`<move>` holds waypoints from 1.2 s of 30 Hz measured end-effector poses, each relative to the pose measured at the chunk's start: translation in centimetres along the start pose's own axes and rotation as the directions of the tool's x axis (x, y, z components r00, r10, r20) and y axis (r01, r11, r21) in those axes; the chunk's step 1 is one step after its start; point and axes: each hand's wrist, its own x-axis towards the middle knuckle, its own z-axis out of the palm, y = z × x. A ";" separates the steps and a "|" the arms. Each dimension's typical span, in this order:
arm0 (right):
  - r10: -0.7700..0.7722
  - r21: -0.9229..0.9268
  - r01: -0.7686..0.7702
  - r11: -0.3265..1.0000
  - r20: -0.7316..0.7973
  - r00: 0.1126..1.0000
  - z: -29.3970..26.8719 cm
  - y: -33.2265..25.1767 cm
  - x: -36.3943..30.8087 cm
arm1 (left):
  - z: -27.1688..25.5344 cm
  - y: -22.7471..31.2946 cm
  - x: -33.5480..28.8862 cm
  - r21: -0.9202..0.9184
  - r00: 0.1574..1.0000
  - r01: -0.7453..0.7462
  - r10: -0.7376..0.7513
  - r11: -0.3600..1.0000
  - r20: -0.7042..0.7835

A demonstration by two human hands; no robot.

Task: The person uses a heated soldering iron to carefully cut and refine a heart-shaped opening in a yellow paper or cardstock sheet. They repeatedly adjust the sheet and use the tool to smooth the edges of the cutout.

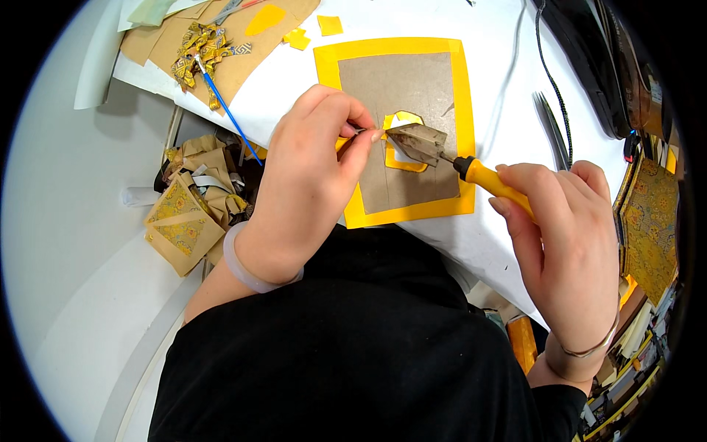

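Observation:
Pinched at thumb and forefinger, my left hand [313, 151] is over the left part of a grey board [416, 81] edged with a yellow border [465, 125]. A small dark tip and a bit of yellow show at its fingertips; what it holds I cannot make out. My right hand [563, 228] grips the yellow handle of a tool with a flat spade-shaped metal head [417, 142]. That head lies over a white-centred opening with a yellow rim [406, 166] in the board, its point close to my left fingertips and partly hiding the opening.
Crumpled patterned cloth [202, 55] and a blue-handled brush [228, 110] lie upper left on brown paper, near yellow scraps [330, 26]. Tweezers [554, 129] and a black cord [556, 66] are on the right. Paper scraps [188, 221] fill the space below the table's left edge.

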 end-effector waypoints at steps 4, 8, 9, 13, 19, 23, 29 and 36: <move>-0.001 -0.009 0.001 1.000 0.008 1.000 0.0 0.1 0.1 | 0.0 0.0 0.0 -0.011 1.000 0.014 -0.014 1.000 0.000; -0.012 0.006 0.012 1.000 0.011 1.000 -0.2 0.5 0.1 | -0.1 0.1 0.0 -0.024 1.000 0.024 -0.024 0.999 0.003; -0.019 0.010 0.019 1.000 0.003 1.000 -0.2 0.6 0.2 | -0.2 0.0 0.0 -0.027 1.000 0.026 -0.026 0.999 0.005; -0.025 0.011 0.025 1.000 0.005 1.000 -0.3 0.7 0.1 | -0.1 -0.2 0.0 -0.023 1.000 0.006 -0.006 1.000 0.003; -0.029 0.007 0.029 1.000 0.028 0.999 -0.5 0.7 0.3 | -0.2 0.0 0.1 -0.025 1.000 0.015 -0.015 1.000 0.011; -0.040 0.007 0.040 0.999 0.015 0.999 -0.3 0.6 0.7 | -0.3 0.0 0.0 -0.035 0.999 0.032 -0.031 0.999 0.014; 0.077 -0.049 -0.078 0.996 -0.007 0.997 -2.5 0.6 -0.8 | -0.7 0.0 -0.1 -0.037 1.000 -0.006 0.006 0.999 0.018; 0.215 0.043 -0.212 0.976 -0.080 0.973 -1.8 1.5 -2.8 | -0.8 -0.1 -1.1 0.297 0.987 -0.145 0.161 0.944 -0.030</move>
